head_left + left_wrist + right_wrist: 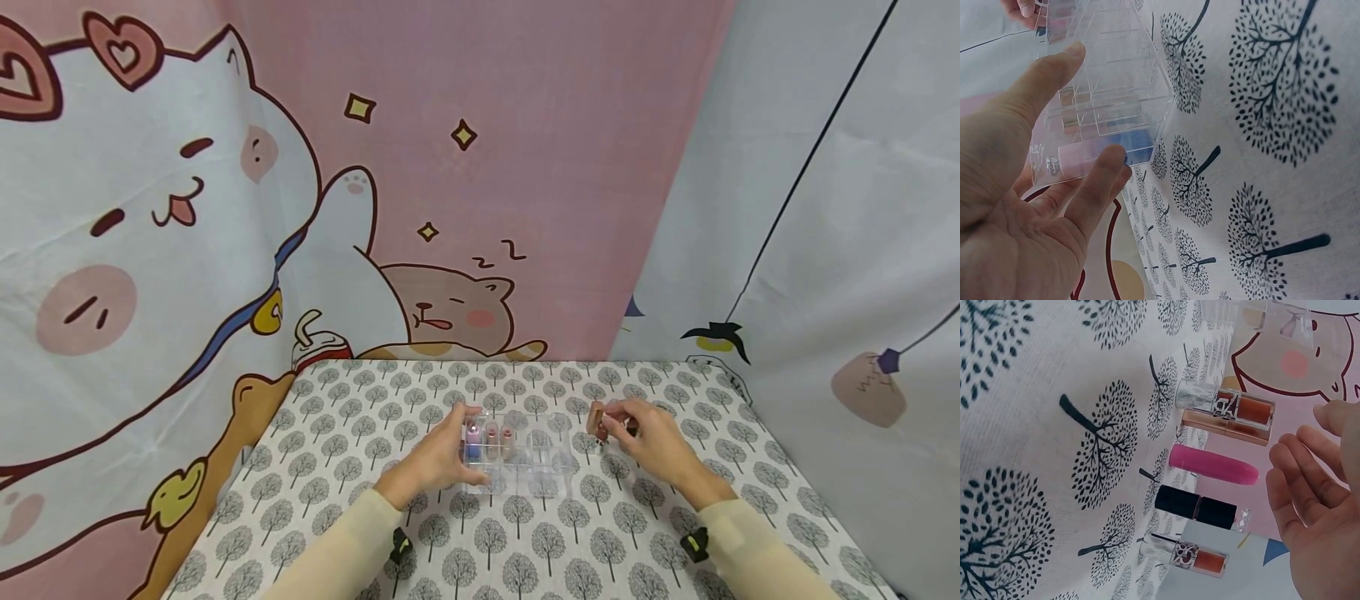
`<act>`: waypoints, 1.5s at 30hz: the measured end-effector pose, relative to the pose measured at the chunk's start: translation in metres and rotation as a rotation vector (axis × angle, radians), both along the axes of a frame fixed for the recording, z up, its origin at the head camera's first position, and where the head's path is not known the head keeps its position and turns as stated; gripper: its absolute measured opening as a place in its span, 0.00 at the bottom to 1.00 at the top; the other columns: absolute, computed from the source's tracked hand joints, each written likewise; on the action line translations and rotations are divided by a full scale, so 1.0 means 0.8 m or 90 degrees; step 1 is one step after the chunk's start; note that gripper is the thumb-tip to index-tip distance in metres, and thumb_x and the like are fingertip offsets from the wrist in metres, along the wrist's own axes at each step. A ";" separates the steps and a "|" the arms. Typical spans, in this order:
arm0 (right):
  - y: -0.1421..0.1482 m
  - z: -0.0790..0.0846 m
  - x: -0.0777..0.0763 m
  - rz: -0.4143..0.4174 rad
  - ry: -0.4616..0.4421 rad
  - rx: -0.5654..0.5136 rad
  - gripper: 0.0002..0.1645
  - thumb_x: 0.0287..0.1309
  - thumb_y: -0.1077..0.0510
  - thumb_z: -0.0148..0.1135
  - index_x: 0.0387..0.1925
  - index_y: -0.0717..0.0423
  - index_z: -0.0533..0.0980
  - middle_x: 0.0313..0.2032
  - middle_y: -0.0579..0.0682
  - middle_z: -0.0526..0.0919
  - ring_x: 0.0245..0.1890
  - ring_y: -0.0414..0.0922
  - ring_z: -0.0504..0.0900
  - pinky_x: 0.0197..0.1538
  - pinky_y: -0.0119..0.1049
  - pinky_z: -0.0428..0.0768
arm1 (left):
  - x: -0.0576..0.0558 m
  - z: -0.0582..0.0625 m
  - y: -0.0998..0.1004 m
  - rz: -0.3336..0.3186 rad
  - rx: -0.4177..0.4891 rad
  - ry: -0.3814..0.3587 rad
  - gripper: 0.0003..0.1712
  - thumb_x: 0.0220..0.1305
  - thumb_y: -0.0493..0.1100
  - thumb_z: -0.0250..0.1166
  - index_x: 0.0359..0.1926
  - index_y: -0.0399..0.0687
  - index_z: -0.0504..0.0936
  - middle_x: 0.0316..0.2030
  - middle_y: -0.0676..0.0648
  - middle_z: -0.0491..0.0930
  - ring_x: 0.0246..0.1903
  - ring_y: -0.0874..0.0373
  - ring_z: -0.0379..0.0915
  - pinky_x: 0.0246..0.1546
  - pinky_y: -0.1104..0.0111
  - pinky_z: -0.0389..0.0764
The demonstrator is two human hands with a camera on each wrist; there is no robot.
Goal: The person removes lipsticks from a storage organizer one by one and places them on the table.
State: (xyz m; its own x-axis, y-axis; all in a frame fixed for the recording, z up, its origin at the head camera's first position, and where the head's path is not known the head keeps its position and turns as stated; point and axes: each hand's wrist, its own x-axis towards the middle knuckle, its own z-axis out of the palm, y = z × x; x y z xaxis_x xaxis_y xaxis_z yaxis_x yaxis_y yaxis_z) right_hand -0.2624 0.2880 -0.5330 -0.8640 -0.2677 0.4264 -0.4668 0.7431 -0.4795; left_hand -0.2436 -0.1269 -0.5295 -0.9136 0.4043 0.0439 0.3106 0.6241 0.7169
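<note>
My left hand (435, 454) grips the left end of a clear compartment organizer (517, 482), thumb on one side and fingers on the other. Inside that end stands a pink-and-blue tube (1107, 152), with two slim tubes having red tops beside it in the head view. To the right, my right hand (1319, 494) has loosely bent fingers, and a gap shows between them and the cosmetics in the right wrist view. Standing in a row there are a lip gloss (1254, 411), a rose-gold tube (1229, 428), a pink tube (1213, 465), a black tube (1196, 506) and another lip gloss (1207, 559).
A white cloth (487, 546) printed with grey trees covers the table. Its far edge meets a pink cartoon backdrop (540, 208), and a pale hanging (847, 250) borders the right side. Small black objects (696, 543) appear beside both wrists.
</note>
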 end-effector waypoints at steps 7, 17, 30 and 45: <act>-0.006 0.004 0.002 0.009 0.040 0.003 0.14 0.77 0.61 0.77 0.59 0.60 0.90 0.43 0.46 0.91 0.39 0.39 0.88 0.40 0.32 0.90 | -0.001 0.000 0.001 -0.001 -0.001 0.004 0.71 0.50 0.49 0.97 0.87 0.50 0.62 0.65 0.39 0.85 0.56 0.42 0.89 0.59 0.54 0.94; -0.016 0.005 0.004 0.036 0.081 -0.005 0.16 0.72 0.66 0.80 0.58 0.60 0.90 0.45 0.49 0.92 0.36 0.35 0.85 0.35 0.34 0.88 | 0.002 -0.002 0.002 -0.004 0.002 -0.003 0.70 0.51 0.49 0.96 0.87 0.51 0.62 0.66 0.38 0.85 0.57 0.42 0.89 0.61 0.52 0.94; -0.034 0.021 0.011 0.074 0.065 -0.024 0.15 0.74 0.66 0.78 0.59 0.60 0.90 0.45 0.49 0.92 0.35 0.33 0.83 0.35 0.27 0.86 | 0.001 -0.001 0.002 0.000 -0.001 -0.001 0.71 0.51 0.49 0.97 0.87 0.51 0.62 0.65 0.40 0.85 0.56 0.43 0.89 0.60 0.53 0.93; -0.064 0.024 0.007 0.139 0.120 -0.011 0.17 0.70 0.68 0.80 0.58 0.61 0.90 0.49 0.57 0.94 0.36 0.34 0.85 0.35 0.36 0.92 | 0.001 0.001 0.001 0.000 0.001 -0.002 0.70 0.51 0.49 0.96 0.87 0.51 0.62 0.66 0.39 0.85 0.58 0.41 0.88 0.62 0.50 0.94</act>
State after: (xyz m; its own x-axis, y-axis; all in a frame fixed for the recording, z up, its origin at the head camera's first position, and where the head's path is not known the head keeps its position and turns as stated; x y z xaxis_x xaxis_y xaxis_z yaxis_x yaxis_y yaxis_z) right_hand -0.2567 0.2368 -0.5141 -0.6920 -0.4297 0.5801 -0.6966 0.6083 -0.3804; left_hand -0.2429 -0.1263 -0.5287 -0.9137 0.4041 0.0424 0.3087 0.6227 0.7190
